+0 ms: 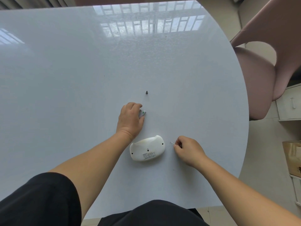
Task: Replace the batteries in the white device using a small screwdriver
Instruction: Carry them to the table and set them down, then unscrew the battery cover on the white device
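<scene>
The white, oval, smooth-plastic device (147, 150) lay back-up on the pale glossy table (81, 62), its label and central screw hole facing us, between our two hands and touching neither. We judged it light, rigid and rather slippery on that surface, best steadied by its rounded long edges while its back was worked. Beyond the device, our left hand (130, 119) lay knuckles-up, fingers curled round small silver-and-green batteries (142, 113), whose ends showed past the fingertips. Farther out from that grasp, a tiny dark screw (146, 92) stood alone on the table. Just beside the device, our right hand (187, 150) was closed in a pinch on the small screwdriver (172, 143), only its thin metal shaft visible, pointing back toward the device. Both forearms reached forward from black sleeves (40, 201). A pink chair (260, 70) stood past the table's right edge.
</scene>
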Demonstrator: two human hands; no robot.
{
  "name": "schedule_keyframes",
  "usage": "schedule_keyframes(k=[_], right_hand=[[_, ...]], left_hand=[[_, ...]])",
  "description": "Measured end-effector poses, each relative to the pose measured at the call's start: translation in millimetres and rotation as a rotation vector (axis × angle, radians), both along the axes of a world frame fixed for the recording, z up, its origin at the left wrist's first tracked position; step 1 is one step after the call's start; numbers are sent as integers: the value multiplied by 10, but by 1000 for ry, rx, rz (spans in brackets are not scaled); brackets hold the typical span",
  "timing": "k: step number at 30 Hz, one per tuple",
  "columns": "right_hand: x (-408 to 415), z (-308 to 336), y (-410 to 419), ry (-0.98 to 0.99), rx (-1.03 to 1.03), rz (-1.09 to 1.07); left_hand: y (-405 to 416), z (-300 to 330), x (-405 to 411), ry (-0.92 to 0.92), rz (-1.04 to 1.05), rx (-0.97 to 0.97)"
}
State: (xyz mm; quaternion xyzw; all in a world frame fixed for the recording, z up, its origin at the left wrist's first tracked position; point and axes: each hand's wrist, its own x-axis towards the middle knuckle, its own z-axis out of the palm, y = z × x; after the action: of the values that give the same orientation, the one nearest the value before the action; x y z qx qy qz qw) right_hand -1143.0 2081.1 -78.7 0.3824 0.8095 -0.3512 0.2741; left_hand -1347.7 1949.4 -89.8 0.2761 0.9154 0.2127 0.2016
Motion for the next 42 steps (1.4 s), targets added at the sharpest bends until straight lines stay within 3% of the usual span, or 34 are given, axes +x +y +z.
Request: schedule_keyframes(k=[19,25,29,32,38,42], right_hand=[[42,71,-51,40,-18,-64],[44,189,-97,167,-10,-231],[-18,353,-189,321,-119,-429],[-29,445,-298,414,-188,-514],[-106,523,-536,503,-207,-437],[-174,478,-659,514,-273,-419]], left_hand=[[-150,48,63,-43,42,-33],[-416,145,143,-50,50,27],[-785,243,355,11,44,84],[-1018,276,592,50,-24,84],[-1108,264,901,48,-265,46],[-1025,216,927,55,-279,34]])
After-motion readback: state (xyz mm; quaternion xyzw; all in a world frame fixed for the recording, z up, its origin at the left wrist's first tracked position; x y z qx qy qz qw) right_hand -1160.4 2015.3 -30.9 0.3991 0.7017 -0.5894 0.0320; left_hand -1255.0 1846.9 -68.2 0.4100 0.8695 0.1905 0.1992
